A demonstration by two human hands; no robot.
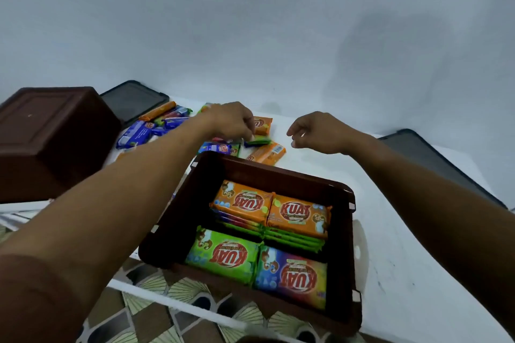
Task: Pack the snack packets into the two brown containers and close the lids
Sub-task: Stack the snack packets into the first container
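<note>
An open brown container (206, 192) stands in front of me on the white table, holding several stacked snack packets in orange, green and blue wrappers (242, 202). Behind it lies a loose heap of packets (156, 127). My left hand (231, 121) reaches over the heap and pinches a green packet (257, 140) by its end. My right hand (317, 132) hovers to the right of the heap, fingers loosely curled and holding nothing. A second brown container (53, 131) sits upside down at the left.
Two dark lids lie on the table: one at the back left (133, 99), one along the right edge (434, 159). A pale wall rises right behind the table. The table's front edge and a patterned floor (156, 312) show below the container.
</note>
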